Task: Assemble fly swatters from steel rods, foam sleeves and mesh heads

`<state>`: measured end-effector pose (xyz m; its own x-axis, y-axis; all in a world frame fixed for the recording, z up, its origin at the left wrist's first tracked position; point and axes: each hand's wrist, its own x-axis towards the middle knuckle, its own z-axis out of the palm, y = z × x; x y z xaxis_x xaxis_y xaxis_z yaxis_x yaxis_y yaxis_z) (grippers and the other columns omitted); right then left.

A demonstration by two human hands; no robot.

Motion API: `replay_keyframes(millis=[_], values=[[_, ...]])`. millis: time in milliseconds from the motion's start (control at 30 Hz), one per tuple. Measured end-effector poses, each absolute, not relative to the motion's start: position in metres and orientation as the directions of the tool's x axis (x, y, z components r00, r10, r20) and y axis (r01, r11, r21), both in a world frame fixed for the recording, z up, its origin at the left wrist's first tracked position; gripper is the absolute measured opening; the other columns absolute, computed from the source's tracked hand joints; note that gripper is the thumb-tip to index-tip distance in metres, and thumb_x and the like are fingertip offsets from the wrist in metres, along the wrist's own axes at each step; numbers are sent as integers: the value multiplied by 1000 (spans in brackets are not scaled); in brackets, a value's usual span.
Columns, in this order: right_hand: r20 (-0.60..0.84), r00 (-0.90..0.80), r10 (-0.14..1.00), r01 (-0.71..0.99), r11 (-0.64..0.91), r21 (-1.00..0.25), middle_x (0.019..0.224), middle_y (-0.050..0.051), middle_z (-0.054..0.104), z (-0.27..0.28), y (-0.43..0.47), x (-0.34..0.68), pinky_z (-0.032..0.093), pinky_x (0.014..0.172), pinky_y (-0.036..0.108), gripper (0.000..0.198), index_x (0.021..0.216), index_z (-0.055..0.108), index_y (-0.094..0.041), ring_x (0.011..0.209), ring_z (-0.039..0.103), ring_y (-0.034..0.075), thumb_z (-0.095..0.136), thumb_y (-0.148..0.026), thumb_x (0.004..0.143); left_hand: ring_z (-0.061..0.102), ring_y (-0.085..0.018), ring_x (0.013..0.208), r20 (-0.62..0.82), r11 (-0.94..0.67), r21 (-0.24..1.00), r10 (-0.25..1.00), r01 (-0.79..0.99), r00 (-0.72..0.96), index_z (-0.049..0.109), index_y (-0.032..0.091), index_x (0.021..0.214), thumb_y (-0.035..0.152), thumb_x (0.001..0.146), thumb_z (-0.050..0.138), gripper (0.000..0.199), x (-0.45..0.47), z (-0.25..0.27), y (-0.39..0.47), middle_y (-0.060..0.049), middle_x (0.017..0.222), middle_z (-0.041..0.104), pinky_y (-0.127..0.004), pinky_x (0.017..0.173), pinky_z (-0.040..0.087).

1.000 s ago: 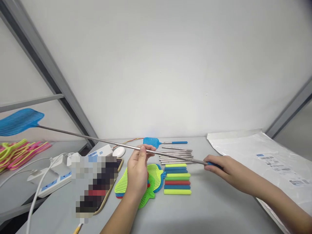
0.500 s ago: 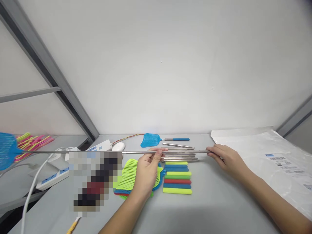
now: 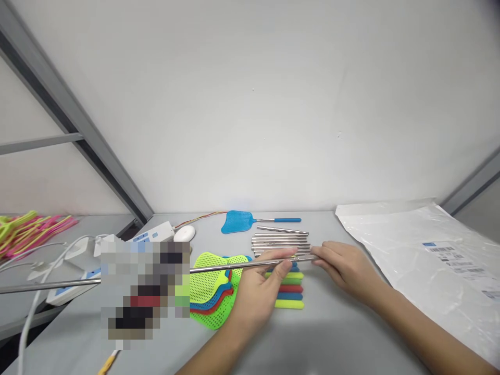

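Note:
A long extended metal rod (image 3: 219, 266) of a fly swatter runs from the table's middle out past the left edge; its head is out of view. My left hand (image 3: 261, 286) pinches the rod near its right end. My right hand (image 3: 344, 268) grips the handle end just to the right. Under my hands lie a row of coloured foam handles (image 3: 291, 294) and a bundle of collapsed metal rods (image 3: 279, 242). A stack of mesh swatter heads (image 3: 211, 291), green on top, lies left of my left hand.
A finished blue fly swatter (image 3: 250, 221) lies by the back wall. White plastic bags (image 3: 422, 255) cover the right side. Power strips (image 3: 148, 234), a white mouse (image 3: 183, 233) and cables sit at the left, with pink and green swatter parts (image 3: 31, 232) beyond. A blurred patch hides part of the table.
The rod's far end has dropped from high at the left to below table level, taking the blue head out of view. Both hands have moved closer together.

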<state>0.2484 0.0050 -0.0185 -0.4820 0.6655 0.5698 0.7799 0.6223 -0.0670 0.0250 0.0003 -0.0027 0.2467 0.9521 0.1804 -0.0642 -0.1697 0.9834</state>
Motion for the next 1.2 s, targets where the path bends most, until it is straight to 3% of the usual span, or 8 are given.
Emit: replay_keyframes(millis=[100, 200, 300, 433, 567, 1067, 1200], values=[[568, -447, 691, 812, 580, -65, 71, 2, 60, -21, 5, 260, 35, 56, 25, 20, 100, 60, -20, 61, 51, 14, 41, -27, 99, 62, -26, 102, 203, -206, 979, 962, -5, 180, 73, 21, 101, 46, 89, 54, 34, 11, -1, 7, -10, 109, 70, -39, 94, 48], [545, -412, 731, 831, 546, -104, 73, 2, 61, -25, 7, 270, 36, 57, 25, 21, 105, 59, -21, 62, 53, 13, 41, -28, 99, 62, -23, 89, 233, -233, 972, 972, -29, 10, 72, 19, 92, 54, 92, 43, 45, -3, 1, 17, -11, 103, 69, -36, 85, 49], [512, -391, 765, 837, 527, -146, 74, 1, 62, -28, 8, 274, 37, 58, 25, 22, 107, 59, -21, 62, 55, 13, 40, -29, 99, 56, -18, 75, 246, -248, 969, 966, -13, -84, 67, 20, 80, 55, 92, 45, 43, -8, 5, 24, -6, 85, 65, -29, 73, 46], [520, -402, 753, 829, 541, -142, 73, 1, 63, -30, 7, 272, 37, 57, 25, 23, 105, 61, -20, 62, 56, 13, 40, -29, 99, 39, -14, 56, 172, -172, 985, 985, 17, 9, 42, 21, 52, 55, 89, 47, 51, -4, 10, 25, 0, 55, 44, -27, 55, 34], [537, -411, 736, 834, 542, -105, 74, 2, 64, -32, 3, 268, 37, 56, 25, 23, 107, 60, -18, 63, 58, 13, 40, -26, 99, 25, -12, 49, 135, -135, 991, 988, -5, 74, 24, 23, 52, 56, 91, 43, 55, -1, 6, 23, 3, 50, 26, -27, 48, 24], [520, -463, 718, 820, 569, -55, 75, 3, 65, -32, -8, 249, 36, 55, 26, 19, 104, 58, -18, 62, 59, 15, 42, -23, 98, 23, -12, 51, 59, -68, 997, 952, 21, 299, 31, 22, 59, 57, 94, 35, 49, 14, -14, 13, 4, 54, 27, -28, 49, 21], [538, -467, 702, 815, 578, -46, 74, 3, 65, -34, -9, 248, 37, 54, 27, 18, 104, 58, -18, 62, 59, 15, 42, -23, 97, 26, -12, 50, 43, -77, 992, 949, 97, 313, 31, 21, 53, 57, 95, 32, 55, 18, -10, 8, 3, 52, 28, -28, 50, 23]])
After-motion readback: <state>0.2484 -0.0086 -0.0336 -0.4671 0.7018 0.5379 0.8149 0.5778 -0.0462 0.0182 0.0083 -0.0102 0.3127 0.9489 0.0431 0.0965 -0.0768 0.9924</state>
